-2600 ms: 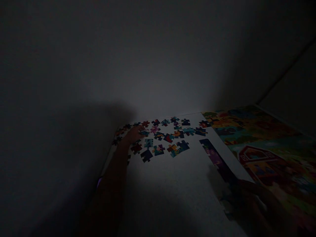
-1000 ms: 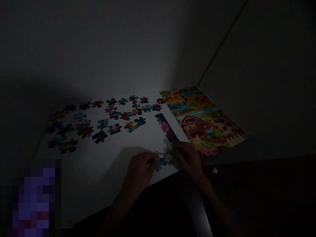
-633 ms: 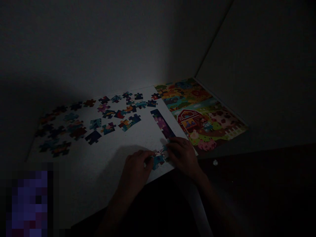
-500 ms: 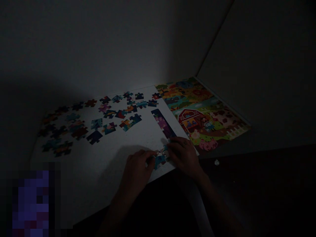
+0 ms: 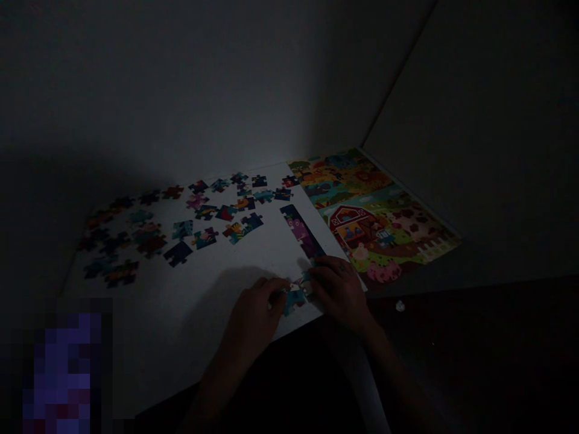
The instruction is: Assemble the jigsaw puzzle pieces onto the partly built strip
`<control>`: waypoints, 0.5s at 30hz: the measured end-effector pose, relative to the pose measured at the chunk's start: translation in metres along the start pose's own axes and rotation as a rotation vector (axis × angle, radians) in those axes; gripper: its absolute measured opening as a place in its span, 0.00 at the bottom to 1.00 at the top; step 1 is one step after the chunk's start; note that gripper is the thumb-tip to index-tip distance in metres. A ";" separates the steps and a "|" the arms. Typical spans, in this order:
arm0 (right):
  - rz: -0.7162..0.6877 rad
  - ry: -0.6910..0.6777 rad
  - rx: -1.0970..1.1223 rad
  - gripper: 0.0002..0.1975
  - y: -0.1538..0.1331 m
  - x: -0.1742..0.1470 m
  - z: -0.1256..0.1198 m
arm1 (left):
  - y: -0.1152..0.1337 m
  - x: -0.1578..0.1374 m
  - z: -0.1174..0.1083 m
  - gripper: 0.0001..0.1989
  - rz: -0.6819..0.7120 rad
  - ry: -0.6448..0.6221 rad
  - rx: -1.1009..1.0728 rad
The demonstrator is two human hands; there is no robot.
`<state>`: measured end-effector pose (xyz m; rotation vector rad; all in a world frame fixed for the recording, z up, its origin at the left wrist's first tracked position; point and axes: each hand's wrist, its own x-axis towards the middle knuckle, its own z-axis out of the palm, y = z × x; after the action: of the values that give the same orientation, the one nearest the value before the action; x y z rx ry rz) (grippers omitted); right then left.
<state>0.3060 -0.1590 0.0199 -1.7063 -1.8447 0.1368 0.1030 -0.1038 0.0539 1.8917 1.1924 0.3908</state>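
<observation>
Puzzle pieces [image 5: 295,294], a small cluster in teal and white, lying at the near edge of the white table [image 5: 199,289], pinched from both sides. Left hand [image 5: 256,310] curled, fingertips pressed against the cluster's left edge. Right hand [image 5: 337,288] curled likewise, fingers closed on the cluster's right edge and covering part of it. Just beyond the right hand, a joined strip of purple pieces [image 5: 301,230] running away along the table, its near end touching or nearly touching the cluster; too dark to tell which. Farther back and to the left, loose pieces [image 5: 203,211] scattered singly, well apart from the hands. To the right of the strip, a colourful farm picture [image 5: 375,217] with a red barn, lying flat and reaching the corner of the walls. Dim light throughout; fine detail of the finger contact hard to make out.
</observation>
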 end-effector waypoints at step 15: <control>-0.084 0.073 -0.045 0.09 0.012 -0.004 0.010 | -0.076 0.033 -0.147 0.14 -0.223 0.267 0.088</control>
<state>0.3118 -0.1577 0.0043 -1.6387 -1.8747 -0.0016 -0.0194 0.0105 0.0763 1.7951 1.6042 0.4857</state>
